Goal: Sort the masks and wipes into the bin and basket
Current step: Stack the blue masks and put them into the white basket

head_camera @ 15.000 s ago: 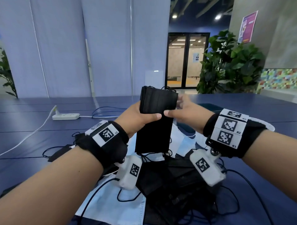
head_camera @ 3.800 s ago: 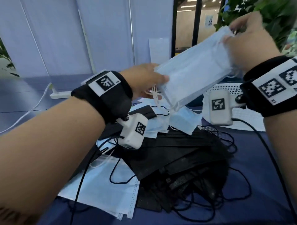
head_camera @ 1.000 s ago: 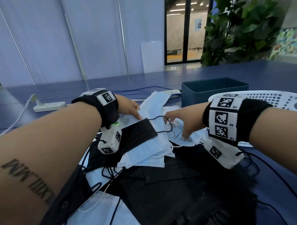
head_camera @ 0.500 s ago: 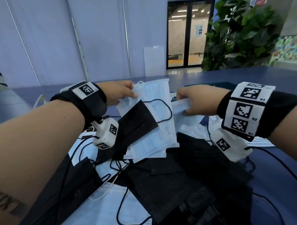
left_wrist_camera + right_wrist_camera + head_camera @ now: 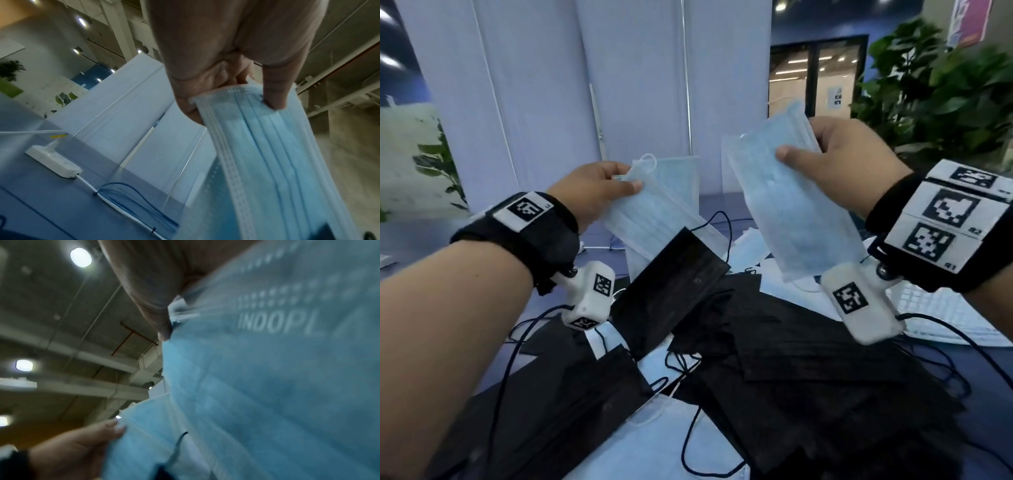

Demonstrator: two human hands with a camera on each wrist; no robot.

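Both hands are raised above a heap of masks. My left hand (image 5: 616, 186) pinches the top edge of a bundle of light blue masks (image 5: 650, 219), and a black mask (image 5: 671, 287) hangs with that bundle, its loop over the blue ones. The pinch shows close up in the left wrist view, thumb and fingers on the blue masks (image 5: 273, 162). My right hand (image 5: 804, 145) grips a separate stack of blue masks (image 5: 791, 209), which fills the right wrist view (image 5: 267, 378). Black masks (image 5: 808, 356) and blue masks (image 5: 654, 442) lie mixed on the table below.
A white perforated basket (image 5: 935, 315) lies at the right, partly behind my right wrist. A white power strip (image 5: 53, 160) with cables sits on the blue table at the far left. White partition panels stand behind, with plants at the right.
Both hands have lifted their blue masks higher off the heap and drawn apart. The black mask has risen with the left bundle. The view has tilted upward.
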